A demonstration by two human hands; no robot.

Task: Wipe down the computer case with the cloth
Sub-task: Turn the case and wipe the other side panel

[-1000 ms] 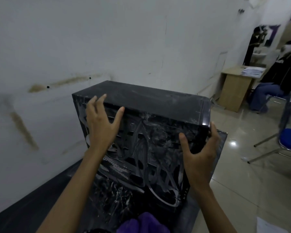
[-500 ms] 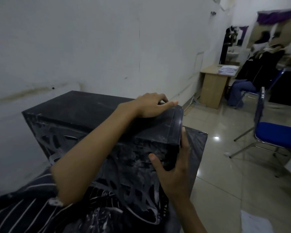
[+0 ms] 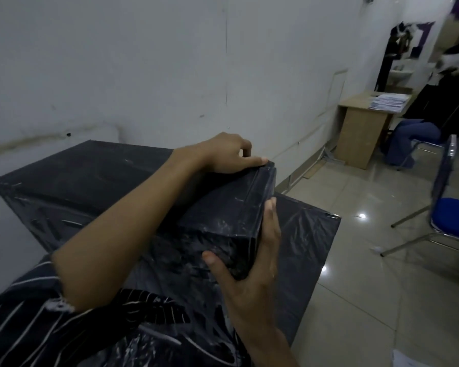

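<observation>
Both hands, left (image 3: 224, 154) and right (image 3: 252, 263), grip the computer case (image 3: 96, 178).

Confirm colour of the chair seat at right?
Blue, on the chair seat; metal legs. Head view, the only one.

A dark sleeve (image 3: 24, 308) with thin white stripes, bare forearms.

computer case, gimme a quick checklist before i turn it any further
1. Left hand on the far top corner of the dusty black computer case: ok.
2. Right hand gripping the near right edge: ok.
3. Case sits on the black plastic sheet: ok.
4. Cleaning cloth within reach: cannot tell, none in view.
5. Case surface clean: not ok, pale smears show.
6. Blue chair stands apart from the case: ok.
</observation>
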